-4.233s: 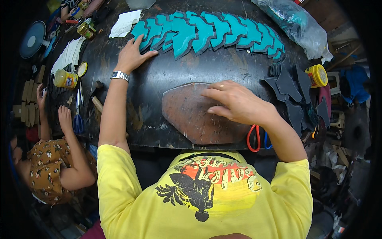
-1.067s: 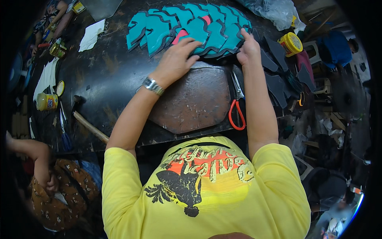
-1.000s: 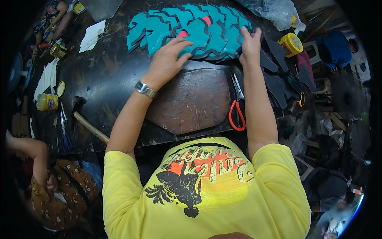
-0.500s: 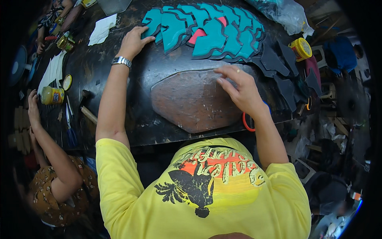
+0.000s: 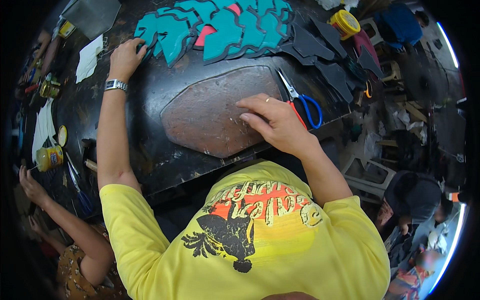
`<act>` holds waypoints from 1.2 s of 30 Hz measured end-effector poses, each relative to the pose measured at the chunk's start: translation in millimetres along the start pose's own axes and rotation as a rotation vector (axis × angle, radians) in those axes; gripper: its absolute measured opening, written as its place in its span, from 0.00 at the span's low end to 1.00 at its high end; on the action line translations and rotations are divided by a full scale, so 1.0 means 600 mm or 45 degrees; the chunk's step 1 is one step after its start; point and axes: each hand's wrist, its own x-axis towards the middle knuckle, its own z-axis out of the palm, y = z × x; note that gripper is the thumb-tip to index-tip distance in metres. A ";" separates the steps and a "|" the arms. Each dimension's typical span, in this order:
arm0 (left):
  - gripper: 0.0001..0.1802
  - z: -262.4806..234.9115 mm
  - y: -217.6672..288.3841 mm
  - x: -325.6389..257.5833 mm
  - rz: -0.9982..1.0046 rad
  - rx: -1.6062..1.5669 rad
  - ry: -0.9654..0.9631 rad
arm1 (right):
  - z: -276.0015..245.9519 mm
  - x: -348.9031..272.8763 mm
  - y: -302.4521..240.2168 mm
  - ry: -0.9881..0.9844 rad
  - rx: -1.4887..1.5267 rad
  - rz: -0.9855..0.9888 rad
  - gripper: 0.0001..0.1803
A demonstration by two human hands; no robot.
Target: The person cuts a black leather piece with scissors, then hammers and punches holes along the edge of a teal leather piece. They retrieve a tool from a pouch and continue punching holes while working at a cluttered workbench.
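Note:
My left hand (image 5: pixel 127 59) is at the far left of a row of overlapping teal cut-out pieces (image 5: pixel 235 30) with wavy edges and dark borders. Its thumb and fingers close on the edge of the leftmost teal piece (image 5: pixel 148 29). My right hand (image 5: pixel 274 122) hovers over the right part of a worn brown board (image 5: pixel 210 110), thumb and fingers apart, holding nothing. Just beyond that hand lie scissors (image 5: pixel 295 95) with one red and one blue handle, their blades pointing away. Two pink patches (image 5: pixel 205 36) show among the teal pieces.
Dark grey cut-outs (image 5: pixel 320 45) lie at the right, near a yellow tub (image 5: pixel 343 24). White sheets (image 5: pixel 90 59), a glue jar (image 5: pixel 49 158) and blue-handled scissors (image 5: pixel 77 185) lie at left. A co-worker's arm (image 5: pixel 65 220) reaches in from the lower left.
My right hand has drawn back from the board's far edge toward me, uncovering the scissors. My left hand stays at the leftmost teal piece. The whole view has shifted.

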 end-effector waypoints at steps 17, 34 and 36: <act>0.20 0.034 -0.007 0.012 -0.040 0.079 0.108 | -0.005 -0.085 0.022 -0.016 0.073 -0.031 0.13; 0.13 0.019 -0.009 0.015 0.107 -0.063 0.147 | -0.003 -0.072 0.017 -0.027 -0.086 0.020 0.13; 0.12 0.008 -0.007 0.009 0.116 -0.094 0.122 | -0.006 -0.069 0.017 -0.057 -0.102 0.022 0.13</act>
